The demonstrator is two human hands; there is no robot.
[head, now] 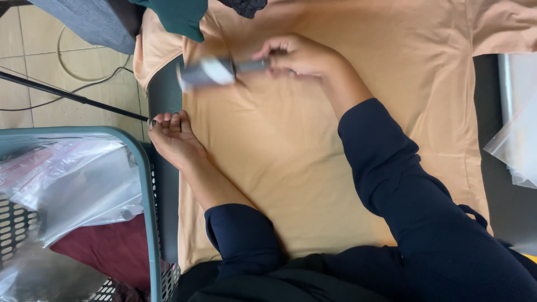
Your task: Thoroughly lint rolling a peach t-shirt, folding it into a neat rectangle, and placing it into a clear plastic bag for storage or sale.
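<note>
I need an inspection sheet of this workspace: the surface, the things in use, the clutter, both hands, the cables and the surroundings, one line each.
Surface: dark table, mostly covered by the garment.
Things in use: peach shirt spread flat; grey handheld tool, blurred, so its kind cannot be told.
Clutter: clear plastic bags at the right edge; teal garment and grey cloth at the top.
Hands: left hand rests on the shirt's left edge, fingers curled; right hand grips the tool's handle over the shirt.
Cables: thin cables and a black rod over the tiled floor.
Surroundings: teal perforated basket at the left, holding plastic bags and a dark red cloth.
</note>
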